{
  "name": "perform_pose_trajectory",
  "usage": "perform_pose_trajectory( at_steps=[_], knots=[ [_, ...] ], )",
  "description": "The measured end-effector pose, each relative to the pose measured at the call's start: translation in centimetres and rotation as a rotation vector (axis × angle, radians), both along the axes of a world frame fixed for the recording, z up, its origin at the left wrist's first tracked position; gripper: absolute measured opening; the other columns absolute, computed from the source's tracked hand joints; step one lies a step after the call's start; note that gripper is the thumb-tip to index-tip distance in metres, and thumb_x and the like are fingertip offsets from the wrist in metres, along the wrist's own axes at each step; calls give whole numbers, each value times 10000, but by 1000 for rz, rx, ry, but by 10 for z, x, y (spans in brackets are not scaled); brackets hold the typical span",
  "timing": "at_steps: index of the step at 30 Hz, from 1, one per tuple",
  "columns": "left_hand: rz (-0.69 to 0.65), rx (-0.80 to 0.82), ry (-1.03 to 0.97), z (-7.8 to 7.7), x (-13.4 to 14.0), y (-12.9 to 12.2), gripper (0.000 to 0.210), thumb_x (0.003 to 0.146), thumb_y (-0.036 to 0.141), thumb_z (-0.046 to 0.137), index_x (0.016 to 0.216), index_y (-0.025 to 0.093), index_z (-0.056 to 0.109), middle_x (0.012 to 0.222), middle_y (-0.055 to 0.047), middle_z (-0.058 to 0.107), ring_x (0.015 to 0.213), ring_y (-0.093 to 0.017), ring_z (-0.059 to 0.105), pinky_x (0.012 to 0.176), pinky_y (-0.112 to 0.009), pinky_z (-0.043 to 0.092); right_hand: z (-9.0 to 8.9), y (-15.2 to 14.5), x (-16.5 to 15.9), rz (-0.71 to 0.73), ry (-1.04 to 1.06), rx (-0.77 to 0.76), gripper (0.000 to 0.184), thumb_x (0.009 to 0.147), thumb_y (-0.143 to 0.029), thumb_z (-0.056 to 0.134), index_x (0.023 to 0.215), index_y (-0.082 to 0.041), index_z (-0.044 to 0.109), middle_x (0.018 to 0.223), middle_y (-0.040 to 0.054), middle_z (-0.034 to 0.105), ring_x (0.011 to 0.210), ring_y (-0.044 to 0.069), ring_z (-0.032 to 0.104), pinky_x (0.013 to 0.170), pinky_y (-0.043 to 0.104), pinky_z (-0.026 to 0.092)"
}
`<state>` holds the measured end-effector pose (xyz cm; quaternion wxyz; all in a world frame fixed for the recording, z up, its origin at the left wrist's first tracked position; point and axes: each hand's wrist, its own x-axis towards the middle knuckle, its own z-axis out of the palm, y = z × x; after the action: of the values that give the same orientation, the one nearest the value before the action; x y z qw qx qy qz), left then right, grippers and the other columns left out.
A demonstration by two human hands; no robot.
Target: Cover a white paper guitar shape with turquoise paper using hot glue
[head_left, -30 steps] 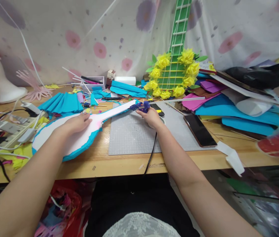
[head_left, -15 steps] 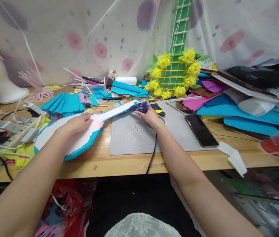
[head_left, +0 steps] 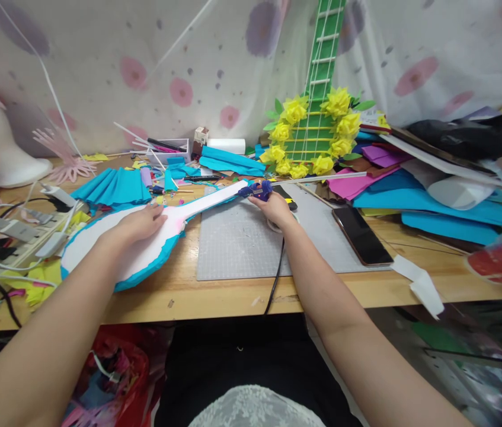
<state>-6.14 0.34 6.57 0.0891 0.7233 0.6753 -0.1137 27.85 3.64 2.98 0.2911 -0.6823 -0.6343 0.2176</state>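
A white guitar-shaped piece (head_left: 99,246) with blue crepe paper round its edge lies at the left, its narrow neck (head_left: 215,198) slanting up over a grey cutting mat. My left hand (head_left: 144,224) holds its body near the base of the neck, the fingers close together on the white face. A blue hot glue gun (head_left: 257,190) is gripped in my right hand (head_left: 274,209), its nozzle close to the tip of the neck. Whether the nozzle touches I cannot tell. A pale glue stick (head_left: 326,178) juts out behind the gun, and its black cord (head_left: 275,276) hangs over the table edge.
A green guitar shape (head_left: 315,139) with yellow paper flowers stands behind the cutting mat (head_left: 228,249). A phone (head_left: 361,235) lies on the right. Blue crepe paper (head_left: 115,187), a power strip (head_left: 24,249) and stacked coloured paper (head_left: 437,201) crowd the sides.
My right hand has shifted slightly to the right with the glue gun, uncovering more of the neck's tip. My left hand and the guitar-shaped piece have hardly moved.
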Motion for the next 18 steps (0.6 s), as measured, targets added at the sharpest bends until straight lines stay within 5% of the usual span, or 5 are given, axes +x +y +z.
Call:
perform_pose_trajectory(
  at_steps=[9, 18],
  knots=[
    [12, 6, 3, -5, -3, 1, 586, 938, 408, 201, 1425, 108, 325, 1526, -105, 254, 1411, -239, 201, 1127, -355, 205, -3, 4, 13, -121, -1, -37, 486, 764, -544, 601, 1088, -185, 654, 1045, 121, 689, 987, 277, 637, 812, 362, 472],
    [29, 4, 14, 2, 7, -5, 578, 930, 376, 193, 1420, 99, 325, 1529, -105, 244, 1417, -227, 181, 1118, -356, 227, -5, 2, 6, -67, 28, -8, 424, 758, -529, 604, 981, -177, 683, 886, 102, 705, 883, 252, 651, 781, 342, 478]
  ],
)
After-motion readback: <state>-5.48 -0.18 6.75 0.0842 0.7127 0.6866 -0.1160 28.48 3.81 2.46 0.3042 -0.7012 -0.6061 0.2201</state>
